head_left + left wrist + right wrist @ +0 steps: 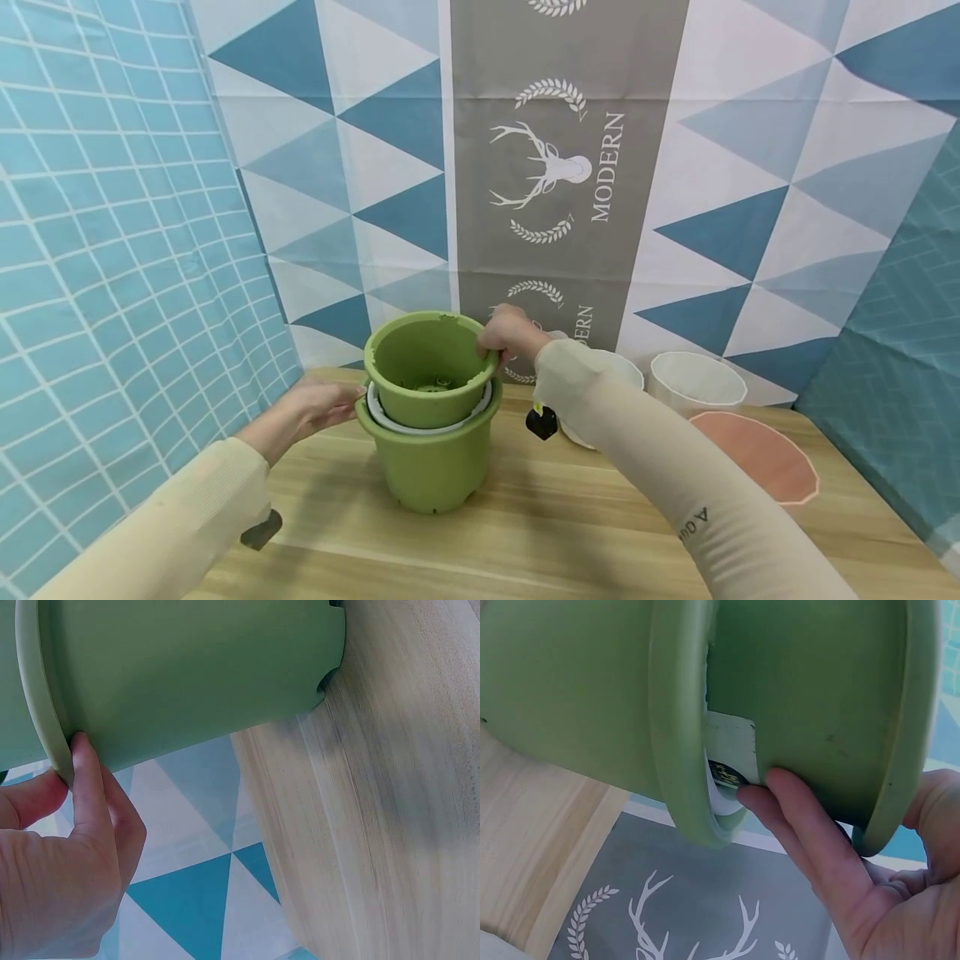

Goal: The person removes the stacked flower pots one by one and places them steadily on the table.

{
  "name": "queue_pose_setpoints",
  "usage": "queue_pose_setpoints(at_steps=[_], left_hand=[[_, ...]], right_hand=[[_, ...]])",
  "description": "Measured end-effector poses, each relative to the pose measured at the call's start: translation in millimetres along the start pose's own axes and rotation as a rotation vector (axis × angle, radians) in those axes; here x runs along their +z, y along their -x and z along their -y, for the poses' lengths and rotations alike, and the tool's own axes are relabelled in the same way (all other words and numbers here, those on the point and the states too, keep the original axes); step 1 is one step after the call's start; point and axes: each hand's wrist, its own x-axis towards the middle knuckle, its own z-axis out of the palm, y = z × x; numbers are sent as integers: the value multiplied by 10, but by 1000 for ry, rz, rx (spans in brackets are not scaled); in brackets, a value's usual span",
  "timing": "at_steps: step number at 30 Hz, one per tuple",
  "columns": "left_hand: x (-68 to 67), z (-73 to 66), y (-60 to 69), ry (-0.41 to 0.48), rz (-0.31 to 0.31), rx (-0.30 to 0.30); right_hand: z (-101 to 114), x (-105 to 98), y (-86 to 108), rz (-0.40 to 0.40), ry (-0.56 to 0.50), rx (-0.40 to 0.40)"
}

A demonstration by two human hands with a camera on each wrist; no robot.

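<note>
In the head view, a smaller green flowerpot sits partway inside a larger green flowerpot. Between the two shows the rim of a white pot. My left hand is at the larger pot's left side; in the left wrist view, thumb and fingers pinch that pot's rim. On the other side my right hand grips the smaller pot's rim, thumb at the rim and fingers along the outer wall in the right wrist view. A pale label is on the smaller pot's wall there.
To the right stand a white pot, another white pot partly behind my right sleeve, and a pink pot. Everything rests on a wood-grain table. A patterned backdrop rises close behind, with a blue tiled sheet at left.
</note>
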Motion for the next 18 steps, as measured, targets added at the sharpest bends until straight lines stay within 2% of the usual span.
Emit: queue_pose_setpoints(at_steps=[4,10,14,18], left_hand=[[4,7,-4,4,-6,-6],[9,3,6,17,-15,-20],[17,11,6,20,-16,-15],[15,10,4,27,-14,0]], right_hand=[[13,33,10,-39,14,9],[14,9,7,-49,77,-2],[-4,-68,29,-49,38,-15],[-16,-167,71,-10,7,-44]])
